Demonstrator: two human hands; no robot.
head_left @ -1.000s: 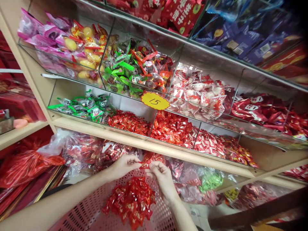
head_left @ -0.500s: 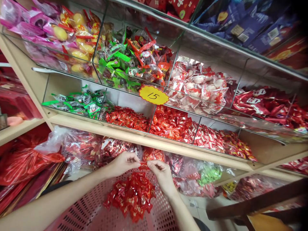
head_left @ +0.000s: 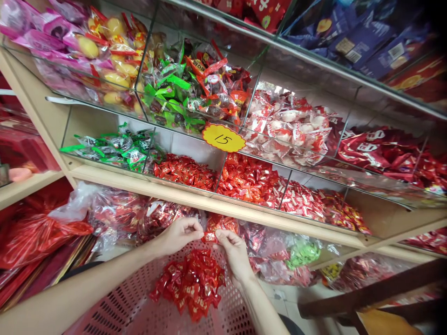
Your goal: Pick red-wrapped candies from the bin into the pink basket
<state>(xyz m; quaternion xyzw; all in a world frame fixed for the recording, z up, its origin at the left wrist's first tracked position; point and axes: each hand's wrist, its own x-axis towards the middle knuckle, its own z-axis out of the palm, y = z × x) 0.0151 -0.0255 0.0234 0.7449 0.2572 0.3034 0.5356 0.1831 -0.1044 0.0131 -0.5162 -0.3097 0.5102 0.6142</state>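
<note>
Between my two hands a small red wrapped candy (head_left: 210, 237) is stretched by its ends. My left hand (head_left: 185, 232) pinches the left end with thumb and forefinger. The right end sits in a pinch of my right hand (head_left: 232, 249). Just below lies a heap of similar red wrapped candies (head_left: 193, 284) in a pink perforated plastic basket (head_left: 120, 302). The basket's lower part runs out of the picture.
Shelf bins ahead hold red candies (head_left: 247, 179), green-wrapped sweets (head_left: 122, 146) and white-and-red packets (head_left: 286, 121). A yellow price tag (head_left: 223, 137) reads 15. Bagged candy (head_left: 118, 209) lies under the shelf board (head_left: 209, 202). A dark wooden stool (head_left: 370, 288) stands at right.
The candy between my fingers has turned so that more of its face shows. Both hands have shifted only slightly, and the heap in the basket looks the same.
</note>
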